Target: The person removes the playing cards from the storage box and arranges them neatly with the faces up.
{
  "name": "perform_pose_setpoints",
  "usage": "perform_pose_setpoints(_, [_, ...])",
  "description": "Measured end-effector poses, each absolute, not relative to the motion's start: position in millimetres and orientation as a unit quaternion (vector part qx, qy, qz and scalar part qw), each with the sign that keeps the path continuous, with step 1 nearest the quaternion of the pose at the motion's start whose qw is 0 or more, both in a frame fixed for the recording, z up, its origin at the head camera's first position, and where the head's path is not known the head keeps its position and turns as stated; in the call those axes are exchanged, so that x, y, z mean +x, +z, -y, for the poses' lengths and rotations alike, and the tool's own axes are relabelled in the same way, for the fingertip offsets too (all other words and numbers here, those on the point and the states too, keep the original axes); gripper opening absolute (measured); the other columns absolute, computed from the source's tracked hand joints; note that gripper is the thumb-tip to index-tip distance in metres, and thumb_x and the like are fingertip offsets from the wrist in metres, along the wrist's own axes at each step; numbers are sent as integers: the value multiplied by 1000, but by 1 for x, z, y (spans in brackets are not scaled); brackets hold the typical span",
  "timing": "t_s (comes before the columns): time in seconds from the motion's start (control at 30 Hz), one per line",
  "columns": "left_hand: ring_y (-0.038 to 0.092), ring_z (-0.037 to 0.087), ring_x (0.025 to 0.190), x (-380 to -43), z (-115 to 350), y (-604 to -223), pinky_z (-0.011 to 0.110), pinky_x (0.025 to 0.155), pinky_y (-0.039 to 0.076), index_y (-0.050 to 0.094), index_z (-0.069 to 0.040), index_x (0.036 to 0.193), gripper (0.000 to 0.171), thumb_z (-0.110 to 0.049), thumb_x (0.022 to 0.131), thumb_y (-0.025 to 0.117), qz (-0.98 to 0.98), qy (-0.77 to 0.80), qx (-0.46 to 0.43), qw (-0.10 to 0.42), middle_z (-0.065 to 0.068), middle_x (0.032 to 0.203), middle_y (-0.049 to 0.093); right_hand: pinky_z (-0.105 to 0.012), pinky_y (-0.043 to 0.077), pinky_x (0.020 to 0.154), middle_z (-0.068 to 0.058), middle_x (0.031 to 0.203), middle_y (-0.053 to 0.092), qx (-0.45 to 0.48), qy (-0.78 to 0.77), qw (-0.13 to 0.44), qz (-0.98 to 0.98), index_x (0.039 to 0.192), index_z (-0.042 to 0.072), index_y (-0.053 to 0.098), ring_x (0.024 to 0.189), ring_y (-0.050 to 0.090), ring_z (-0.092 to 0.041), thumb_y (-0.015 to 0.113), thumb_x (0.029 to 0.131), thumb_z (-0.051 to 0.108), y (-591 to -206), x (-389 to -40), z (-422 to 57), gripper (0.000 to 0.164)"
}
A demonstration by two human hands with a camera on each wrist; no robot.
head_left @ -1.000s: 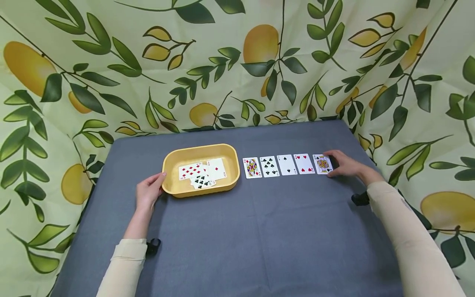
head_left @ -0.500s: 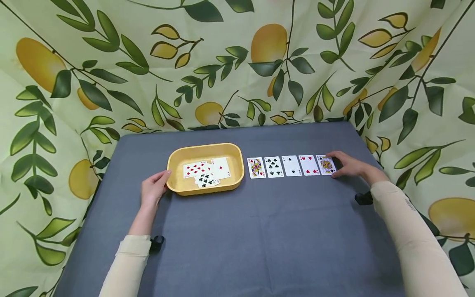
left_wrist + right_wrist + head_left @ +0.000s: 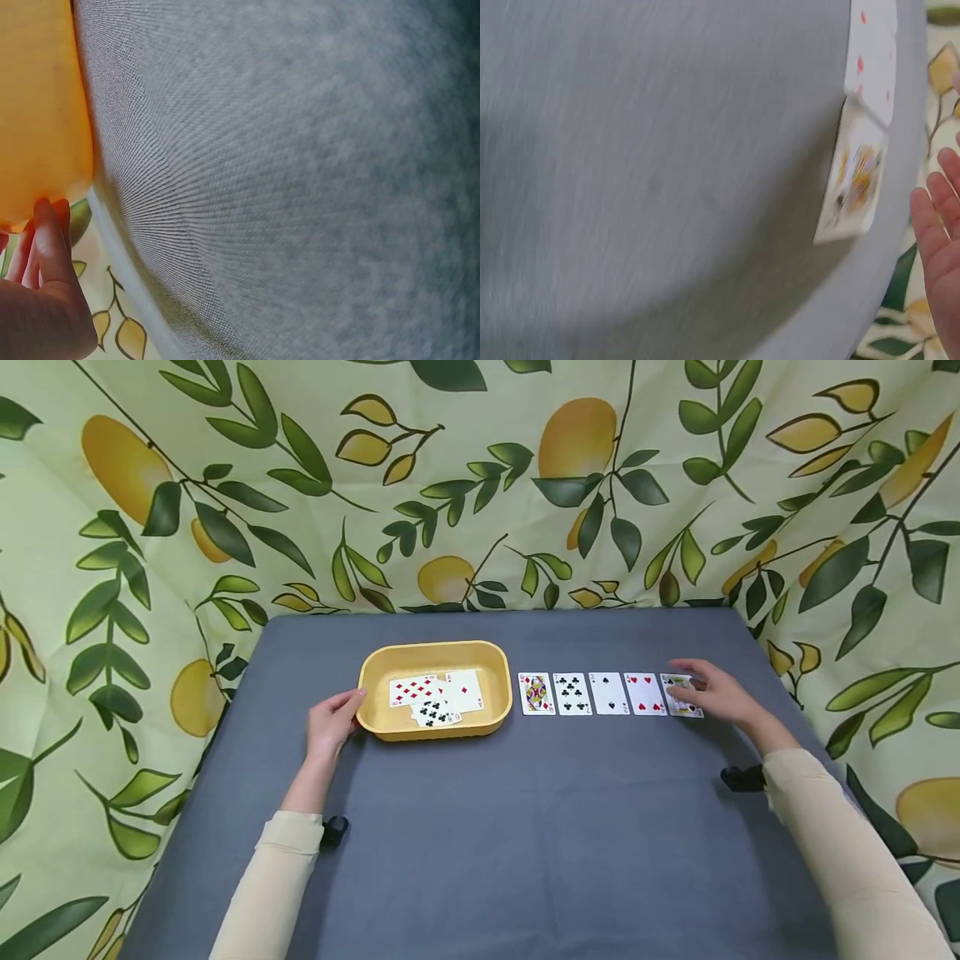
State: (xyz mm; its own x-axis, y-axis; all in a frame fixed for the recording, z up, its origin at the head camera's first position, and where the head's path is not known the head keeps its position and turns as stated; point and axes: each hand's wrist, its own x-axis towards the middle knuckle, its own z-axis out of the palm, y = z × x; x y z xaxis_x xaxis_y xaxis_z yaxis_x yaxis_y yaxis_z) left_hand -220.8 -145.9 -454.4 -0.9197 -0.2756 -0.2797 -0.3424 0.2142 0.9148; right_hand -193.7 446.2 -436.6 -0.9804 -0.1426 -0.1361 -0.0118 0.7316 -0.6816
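Head view: your left hand (image 3: 330, 731) rests with relaxed, straight fingers against the short end of the smooth, round-cornered yellow tray (image 3: 382, 722), which holds a few loose cards (image 3: 435, 695). Your right hand (image 3: 712, 693) lies flat, fingers straight, on the face card (image 3: 686, 710) ending a row of five glossy cards (image 3: 592, 694) on the woven grey cloth (image 3: 525, 827), gripping nothing.

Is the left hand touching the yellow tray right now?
Touching. In the left wrist view the fingertips press against the tray wall with no gap; the head view also shows the left hand at the tray's left end.
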Motion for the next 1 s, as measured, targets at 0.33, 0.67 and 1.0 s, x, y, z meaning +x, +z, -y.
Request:
perform_pose_setpoints(0.33, [61, 10, 87, -226, 142, -455, 16, 68, 50, 65, -5, 126, 48, -39, 92, 67, -768, 610, -192, 28, 14, 123, 64, -53, 32, 107, -21, 148, 38, -43, -432, 63, -899, 146, 2, 37, 133, 37, -41, 62, 97, 32, -423, -207, -394, 62])
perform_pose_setpoints(0.67, [63, 6, 80, -223, 150, -460, 15, 63, 51, 65, 2, 124, 43, -29, 93, 68, -746, 639, -187, 19, 21, 122, 63, -42, 39, 105, -17, 144, 44, -110, -526, 72, -840, 143, 4, 43, 132, 41, -38, 66, 95, 20, -412, -226, -306, 56])
perform_pose_setpoints(1.0, [65, 14, 86, -227, 147, -459, 16, 63, 51, 67, 0, 122, 42, -29, 93, 69, -743, 644, -180, 15, 20, 120, 65, -41, 35, 109, -17, 139, 49, -197, -519, 96, -826, 137, 1, 48, 131, 44, -28, 72, 90, 13, -402, -244, -224, 53])
